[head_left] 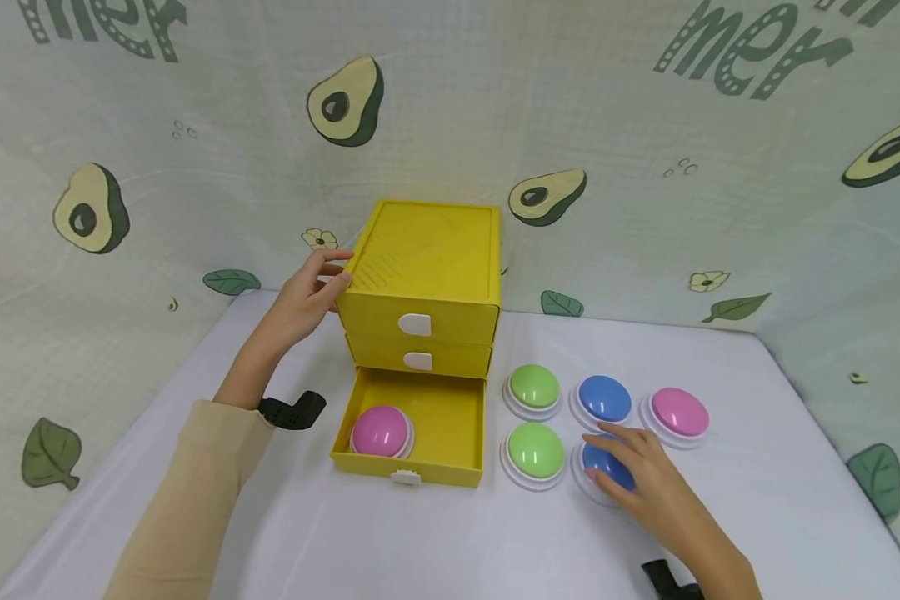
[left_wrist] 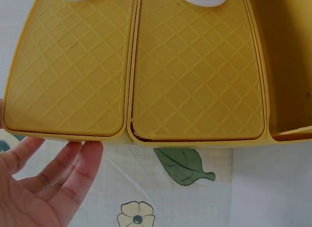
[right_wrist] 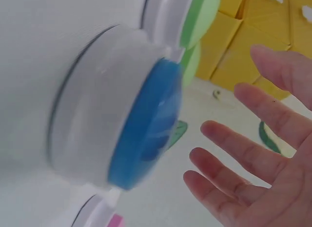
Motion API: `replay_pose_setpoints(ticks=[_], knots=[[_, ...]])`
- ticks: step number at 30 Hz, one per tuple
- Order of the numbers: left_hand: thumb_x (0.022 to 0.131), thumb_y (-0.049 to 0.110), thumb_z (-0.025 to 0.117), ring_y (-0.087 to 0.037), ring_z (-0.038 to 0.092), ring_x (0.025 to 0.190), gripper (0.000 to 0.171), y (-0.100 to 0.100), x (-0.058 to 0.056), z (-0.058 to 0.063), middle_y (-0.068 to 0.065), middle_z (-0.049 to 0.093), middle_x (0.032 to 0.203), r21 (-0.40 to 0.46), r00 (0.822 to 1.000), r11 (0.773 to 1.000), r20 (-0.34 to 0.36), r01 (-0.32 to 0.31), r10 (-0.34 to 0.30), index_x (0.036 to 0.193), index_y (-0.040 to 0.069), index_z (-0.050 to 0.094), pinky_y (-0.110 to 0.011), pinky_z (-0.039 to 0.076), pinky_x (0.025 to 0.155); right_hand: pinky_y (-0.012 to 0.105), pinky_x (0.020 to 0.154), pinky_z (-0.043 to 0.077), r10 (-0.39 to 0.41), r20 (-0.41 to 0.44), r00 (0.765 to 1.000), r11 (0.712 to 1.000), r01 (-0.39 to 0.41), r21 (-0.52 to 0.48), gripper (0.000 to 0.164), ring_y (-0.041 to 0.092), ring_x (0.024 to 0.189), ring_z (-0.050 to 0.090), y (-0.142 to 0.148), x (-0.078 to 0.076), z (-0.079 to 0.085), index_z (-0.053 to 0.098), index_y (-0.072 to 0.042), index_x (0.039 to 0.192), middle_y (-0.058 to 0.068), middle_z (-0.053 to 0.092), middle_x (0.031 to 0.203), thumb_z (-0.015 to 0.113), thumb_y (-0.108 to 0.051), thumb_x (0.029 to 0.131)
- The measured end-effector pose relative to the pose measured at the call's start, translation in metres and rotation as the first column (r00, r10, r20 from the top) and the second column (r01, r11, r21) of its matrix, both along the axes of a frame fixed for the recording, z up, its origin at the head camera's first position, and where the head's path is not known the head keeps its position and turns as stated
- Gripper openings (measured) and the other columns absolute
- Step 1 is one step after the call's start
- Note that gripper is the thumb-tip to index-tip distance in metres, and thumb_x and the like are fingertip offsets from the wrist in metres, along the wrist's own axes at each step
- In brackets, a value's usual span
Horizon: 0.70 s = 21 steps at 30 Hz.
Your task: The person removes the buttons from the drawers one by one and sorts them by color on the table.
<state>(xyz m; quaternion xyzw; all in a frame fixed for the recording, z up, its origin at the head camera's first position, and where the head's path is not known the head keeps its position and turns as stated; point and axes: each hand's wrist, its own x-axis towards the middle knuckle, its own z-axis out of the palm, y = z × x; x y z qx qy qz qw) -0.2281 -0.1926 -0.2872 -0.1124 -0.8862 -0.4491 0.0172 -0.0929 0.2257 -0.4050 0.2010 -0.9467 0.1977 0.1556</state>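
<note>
A yellow drawer box (head_left: 427, 250) stands at the back, its bottom drawer (head_left: 450, 425) pulled out. My left hand (head_left: 307, 296) rests with extended fingers against the box's left side; in the left wrist view the fingertips (left_wrist: 90, 151) touch its edge. Inside the bottom drawer sits a pink push button (head_left: 379, 431) on a white base. Over the nearer blue push button (head_left: 607, 465) hovers my right hand (head_left: 648, 475), fingers spread and partly covering it. In the right wrist view a gap shows between those fingers (right_wrist: 214, 129) and the blue dome (right_wrist: 148, 124).
Two green push buttons (head_left: 535, 386) stand right of the drawer, one behind the other. Another blue push button (head_left: 604, 398) and a second pink one (head_left: 680, 412) are further right. Behind the white table hangs an avocado-print cloth (head_left: 435, 150).
</note>
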Motion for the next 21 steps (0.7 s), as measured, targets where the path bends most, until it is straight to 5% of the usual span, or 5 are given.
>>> replay_pose_setpoints(ticks=[10, 21], knots=[[0.099, 0.033, 0.039, -0.035, 0.051, 0.111, 0.048, -0.001, -0.001, -0.001, -0.021, 0.039, 0.139, 0.000, 1.000, 1.000, -0.001, 0.001, -0.001, 0.142, 0.013, 0.030, -0.049, 0.046, 0.091, 0.051, 0.088, 0.049, 0.077, 0.094, 0.993, 0.997, -0.074, -0.037, 0.038, 0.027, 0.115, 0.050, -0.039, -0.005, 0.027, 0.063, -0.018, 0.118, 0.007, 0.057, 0.126, 0.071, -0.020, 0.081], [0.099, 0.033, 0.039, -0.035, 0.050, 0.111, 0.048, 0.000, -0.002, -0.002, -0.021, 0.039, 0.139, 0.002, 1.000, 1.000, -0.004, 0.002, -0.002, 0.142, 0.013, 0.030, -0.049, 0.046, 0.091, 0.041, 0.095, 0.047, 0.206, 0.180, 0.962, 0.978, -0.198, -0.057, 0.037, 0.022, 0.121, 0.048, -0.091, -0.018, 0.033, 0.061, -0.020, 0.121, 0.002, 0.053, 0.131, 0.067, -0.022, 0.085]])
